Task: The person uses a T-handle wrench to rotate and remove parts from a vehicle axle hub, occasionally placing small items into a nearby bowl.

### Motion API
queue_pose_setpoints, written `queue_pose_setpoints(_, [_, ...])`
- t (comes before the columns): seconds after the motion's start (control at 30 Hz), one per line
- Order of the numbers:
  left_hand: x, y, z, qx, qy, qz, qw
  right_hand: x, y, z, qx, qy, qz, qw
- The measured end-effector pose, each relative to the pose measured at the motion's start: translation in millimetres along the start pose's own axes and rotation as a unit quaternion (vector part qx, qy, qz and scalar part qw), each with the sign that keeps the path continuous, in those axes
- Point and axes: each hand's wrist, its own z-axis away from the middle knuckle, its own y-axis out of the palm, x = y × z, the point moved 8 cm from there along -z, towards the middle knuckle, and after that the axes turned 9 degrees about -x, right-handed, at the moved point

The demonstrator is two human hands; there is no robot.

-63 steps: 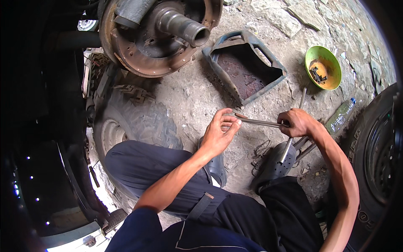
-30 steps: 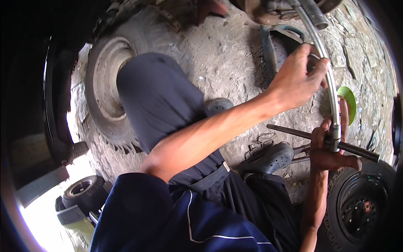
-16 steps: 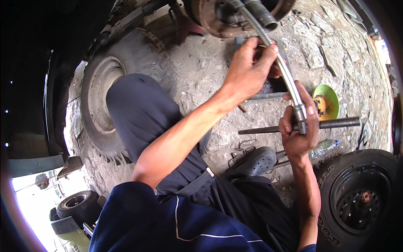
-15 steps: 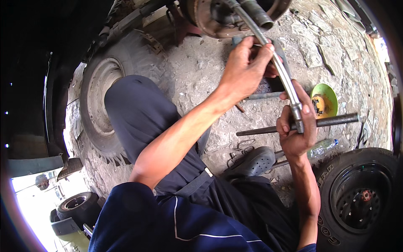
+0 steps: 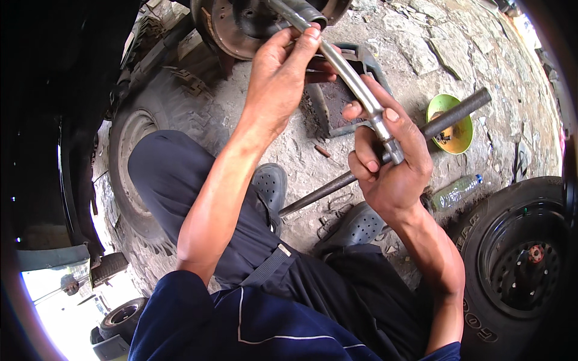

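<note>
My left hand [image 5: 278, 78] pinches the chrome bar [image 5: 350, 76]; my right hand [image 5: 397, 180], apart from it, closes around the bar's lower end, where a dark rod [image 5: 460, 114] crosses. I have both held above the stony ground [image 5: 415, 48]. Beyond lies a cut-open container [image 5: 346, 129]; toward the ground's right edge, a green bowl [image 5: 462, 131], a bottle [image 5: 454, 194] and a tire [image 5: 474, 265].

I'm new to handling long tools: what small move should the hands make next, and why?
Probably firm up the right hand around the lower end of the silver bar: the dark rod crosses there and juts out on both sides, so it might swing, while the left hand holds farther up.
</note>
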Motion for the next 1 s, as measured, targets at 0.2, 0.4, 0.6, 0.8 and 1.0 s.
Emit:
queue_pose_setpoints(0.2, [-8.4, -1.8, 4.7, -0.017, -0.008, -0.021, 1.000, 0.5, 12.7, 6.9, -0.017, 0.012, -0.018, 1.000])
queue_pose_setpoints(0.4, [-13.7, -3.7, 9.5, 0.016, -0.025, -0.070, 0.997, 11.6, 16.8, 4.5, -0.024, -0.073, 0.149, 0.986])
queue_pose_setpoints(0.6, [-66.8, 12.8, 56.1, -0.089, 0.330, -0.300, 0.891, 21.3, 5.3, -2.6, -0.047, -0.066, 0.139, 0.987])
queue_pose_setpoints(0.8, [7.4, 30.2, 103.2, -0.011, 0.096, -0.125, 0.987, 20.2, 7.8, 3.7, -0.044, -0.080, 0.154, 0.984])
queue_pose_setpoints(1.0, [72.3, 19.3, 132.4, 0.017, -0.005, -0.176, 0.984, 22.7, 7.7, 3.4, -0.026, -0.092, 0.229, 0.969])
